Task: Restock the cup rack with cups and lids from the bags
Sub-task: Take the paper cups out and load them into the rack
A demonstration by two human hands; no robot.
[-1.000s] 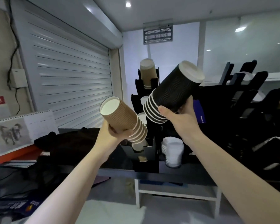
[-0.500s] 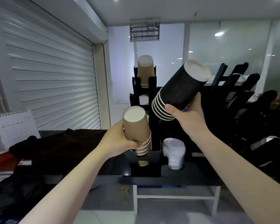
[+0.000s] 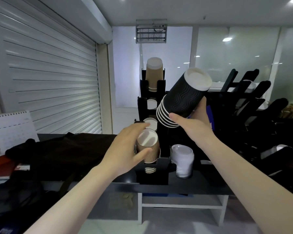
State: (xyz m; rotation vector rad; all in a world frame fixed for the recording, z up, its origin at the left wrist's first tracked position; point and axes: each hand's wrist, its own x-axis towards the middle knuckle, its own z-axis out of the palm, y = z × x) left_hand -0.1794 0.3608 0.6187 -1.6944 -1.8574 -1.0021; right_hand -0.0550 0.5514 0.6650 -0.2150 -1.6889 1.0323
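Observation:
My left hand (image 3: 125,149) grips a stack of brown ribbed cups (image 3: 148,149), upside down, set into the lowest front slot of the black cup rack (image 3: 152,174). My right hand (image 3: 191,127) holds a stack of black wavy cups (image 3: 183,98) tilted in the air to the right of the rack, bases up and to the right. A second brown stack (image 3: 154,75) stands in the rack's top slot. White cup bases show in the two middle slots. A stack of white lids (image 3: 182,159) sits in the slot to the right of the brown cups.
A black counter (image 3: 176,186) carries the rack, with a white shelf frame (image 3: 181,206) below. Dark cloth bags (image 3: 57,152) lie on the left counter by a desk calendar (image 3: 10,129). More black rack arms (image 3: 254,98) stand at right. A roller shutter (image 3: 46,78) fills the left wall.
My left hand has turned the brown stack upright and lowered it from mid-air into the rack's bottom slot. My right hand keeps the black stack in about the same place.

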